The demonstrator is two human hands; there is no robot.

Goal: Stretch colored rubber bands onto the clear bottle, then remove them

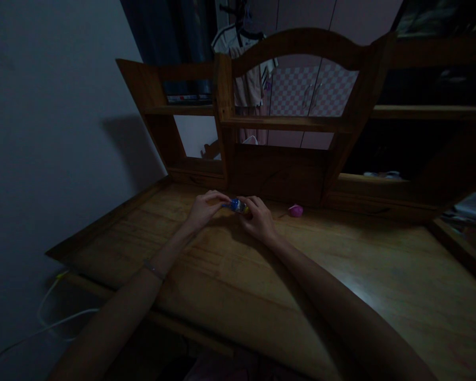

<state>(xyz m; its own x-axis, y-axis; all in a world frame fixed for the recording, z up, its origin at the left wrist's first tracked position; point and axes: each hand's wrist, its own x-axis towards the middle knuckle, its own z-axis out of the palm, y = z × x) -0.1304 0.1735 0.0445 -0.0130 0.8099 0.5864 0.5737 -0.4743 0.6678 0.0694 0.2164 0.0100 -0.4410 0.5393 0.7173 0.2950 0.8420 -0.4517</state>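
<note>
A small item with a blue end and a yellow end (238, 205) is held level between my two hands, above the middle of the wooden desk. The light is too dim to tell its exact kind. My left hand (207, 207) pinches a thin blue bit at its left end between thumb and fingertips. Around the right, yellow end, the fingers of my right hand (258, 218) are wrapped, hiding part of it. To the right of that hand, a small pink-purple object (295, 210) lies on the desk, apart from both hands.
Behind my hands rises a wooden shelf unit (285, 124) with open compartments. A pale wall (63, 132) borders the desk (222, 280) on the left. A white cable (65, 319) hangs beyond the left front edge. Clothes (248, 79) hang behind the shelves.
</note>
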